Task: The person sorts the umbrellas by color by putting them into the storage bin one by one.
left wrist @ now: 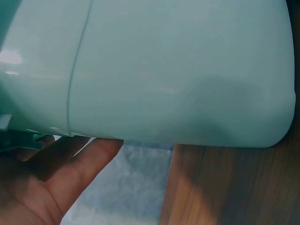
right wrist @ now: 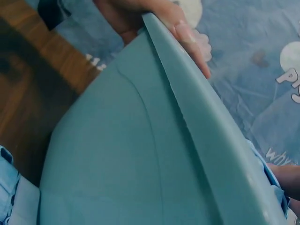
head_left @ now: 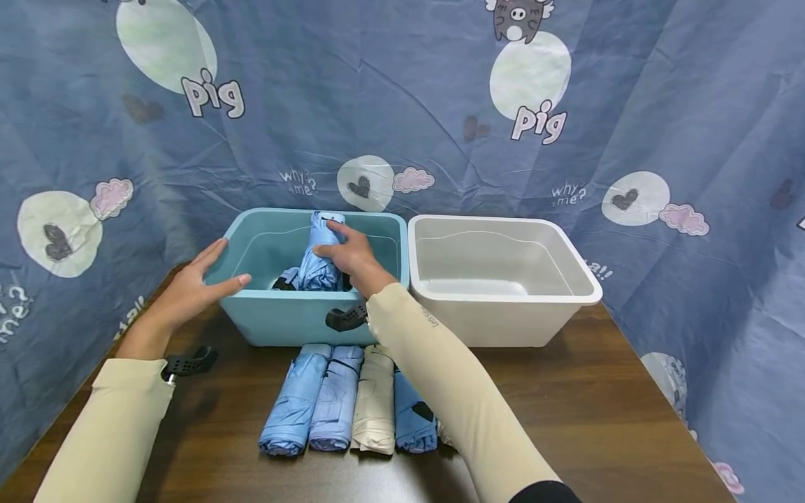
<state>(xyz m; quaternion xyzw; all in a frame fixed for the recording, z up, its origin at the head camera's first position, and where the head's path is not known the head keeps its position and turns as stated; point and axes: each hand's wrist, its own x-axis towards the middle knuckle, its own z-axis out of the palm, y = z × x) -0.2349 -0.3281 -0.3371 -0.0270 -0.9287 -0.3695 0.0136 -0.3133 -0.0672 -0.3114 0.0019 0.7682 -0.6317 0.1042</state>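
Observation:
A teal bin (head_left: 277, 321) stands on the table, its long side toward me. My right hand (head_left: 355, 257) reaches over its front rim and grips a rolled light-blue cloth bundle (head_left: 316, 264) between thumb and fingers. The roll stands tilted inside the bin, with loose folds and black patches at its lower end. My left hand (head_left: 191, 293) rests against the bin's left end, fingers extended along the outside and thumb near the rim. In the left wrist view, the left hand's fingers (left wrist: 89, 161) lie against the teal wall.
A white bin (head_left: 497, 321) stands right beside the teal one. In front lie several cloth rolls side by side: two light blue (head_left: 295, 405), one beige (head_left: 375, 409), one darker blue (head_left: 411, 419). My right sleeve partly covers another. A printed blue curtain (head_left: 402, 105) hangs behind the wooden table (head_left: 604, 419).

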